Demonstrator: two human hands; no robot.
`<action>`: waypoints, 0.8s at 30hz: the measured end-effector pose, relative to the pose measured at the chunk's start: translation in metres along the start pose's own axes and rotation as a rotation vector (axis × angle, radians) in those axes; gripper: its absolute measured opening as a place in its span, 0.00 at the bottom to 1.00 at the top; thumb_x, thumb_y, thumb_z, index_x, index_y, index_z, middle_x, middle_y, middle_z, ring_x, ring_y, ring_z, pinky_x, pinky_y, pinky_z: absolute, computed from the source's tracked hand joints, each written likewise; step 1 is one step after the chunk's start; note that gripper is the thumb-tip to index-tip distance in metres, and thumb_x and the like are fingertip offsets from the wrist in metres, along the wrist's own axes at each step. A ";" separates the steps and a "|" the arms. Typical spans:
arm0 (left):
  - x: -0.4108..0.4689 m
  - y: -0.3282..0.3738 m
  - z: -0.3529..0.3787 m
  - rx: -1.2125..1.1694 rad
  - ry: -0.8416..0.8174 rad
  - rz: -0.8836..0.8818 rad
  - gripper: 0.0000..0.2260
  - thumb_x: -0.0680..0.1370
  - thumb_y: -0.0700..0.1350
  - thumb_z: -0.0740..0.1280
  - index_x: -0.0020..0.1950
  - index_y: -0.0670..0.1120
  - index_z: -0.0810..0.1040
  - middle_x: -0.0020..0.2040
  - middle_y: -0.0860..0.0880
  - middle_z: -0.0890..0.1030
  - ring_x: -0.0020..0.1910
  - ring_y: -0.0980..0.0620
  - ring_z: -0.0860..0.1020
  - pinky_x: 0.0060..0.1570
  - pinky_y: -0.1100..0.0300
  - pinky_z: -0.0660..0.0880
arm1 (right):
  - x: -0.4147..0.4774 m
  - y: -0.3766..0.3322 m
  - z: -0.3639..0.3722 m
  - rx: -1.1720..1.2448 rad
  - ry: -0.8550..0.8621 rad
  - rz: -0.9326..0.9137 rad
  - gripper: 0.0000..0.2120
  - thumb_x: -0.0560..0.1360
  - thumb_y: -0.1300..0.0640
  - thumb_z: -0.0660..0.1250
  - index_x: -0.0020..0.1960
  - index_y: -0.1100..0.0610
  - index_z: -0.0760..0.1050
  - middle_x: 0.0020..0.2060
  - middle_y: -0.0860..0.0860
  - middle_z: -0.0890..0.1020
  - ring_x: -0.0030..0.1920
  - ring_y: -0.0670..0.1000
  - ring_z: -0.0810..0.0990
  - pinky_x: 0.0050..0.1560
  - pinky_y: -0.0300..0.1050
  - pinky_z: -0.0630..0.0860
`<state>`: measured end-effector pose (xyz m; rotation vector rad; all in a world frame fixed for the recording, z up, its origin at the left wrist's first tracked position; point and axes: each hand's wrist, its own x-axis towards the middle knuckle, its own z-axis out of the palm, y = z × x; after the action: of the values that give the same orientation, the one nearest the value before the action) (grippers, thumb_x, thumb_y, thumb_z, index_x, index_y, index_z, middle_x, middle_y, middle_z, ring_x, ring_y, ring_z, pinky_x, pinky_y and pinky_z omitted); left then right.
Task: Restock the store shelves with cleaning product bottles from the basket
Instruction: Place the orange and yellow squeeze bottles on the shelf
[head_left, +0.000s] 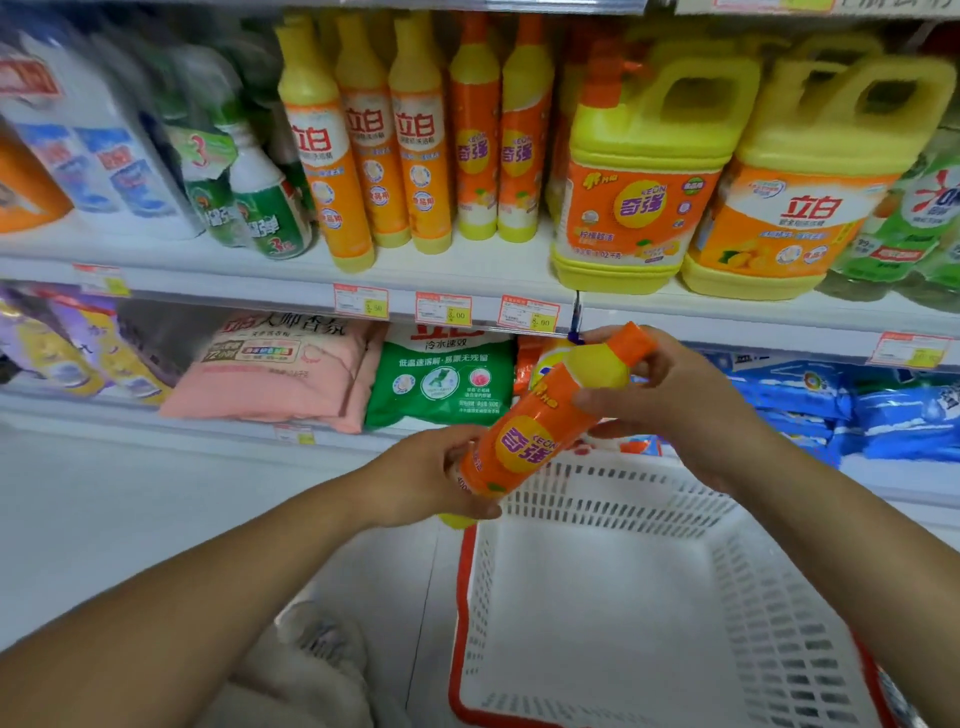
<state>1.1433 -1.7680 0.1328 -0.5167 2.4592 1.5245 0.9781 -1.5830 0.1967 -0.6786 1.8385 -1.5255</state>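
Note:
An orange and yellow cleaning bottle is held tilted above the white basket, its orange cap pointing up and right. My left hand grips its lower end. My right hand grips its neck near the cap. The basket has a red rim and its inside shows no bottles. On the upper shelf stand two matching orange bottles among taller yellow-topped bottles.
Big yellow jugs fill the upper shelf's right side, green and white bottles its left. The lower shelf holds pink, green and blue bags. Price tags line the shelf edges. Pale floor lies at left.

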 end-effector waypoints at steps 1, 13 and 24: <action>-0.001 -0.010 -0.012 0.027 0.020 0.006 0.28 0.69 0.47 0.79 0.66 0.59 0.74 0.56 0.62 0.81 0.54 0.63 0.79 0.50 0.70 0.75 | 0.008 -0.002 0.017 -0.024 0.000 -0.016 0.24 0.65 0.64 0.79 0.56 0.46 0.79 0.53 0.51 0.84 0.48 0.53 0.86 0.45 0.54 0.84; -0.014 -0.219 -0.084 0.051 0.242 -0.236 0.22 0.74 0.51 0.75 0.67 0.53 0.75 0.59 0.54 0.77 0.54 0.56 0.78 0.43 0.79 0.69 | 0.124 0.109 0.206 -0.578 -0.191 -0.014 0.25 0.67 0.60 0.78 0.56 0.47 0.69 0.43 0.41 0.73 0.46 0.50 0.75 0.43 0.44 0.74; -0.020 -0.297 -0.044 0.003 0.189 -0.339 0.21 0.76 0.50 0.72 0.68 0.54 0.73 0.61 0.58 0.73 0.56 0.57 0.75 0.55 0.67 0.70 | 0.150 0.219 0.247 -0.741 -0.199 0.097 0.23 0.67 0.59 0.77 0.54 0.49 0.69 0.48 0.52 0.78 0.47 0.55 0.77 0.46 0.51 0.75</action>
<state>1.2801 -1.9245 -0.0848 -1.0591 2.3468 1.3883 1.0685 -1.8116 -0.0691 -1.0070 2.2278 -0.6491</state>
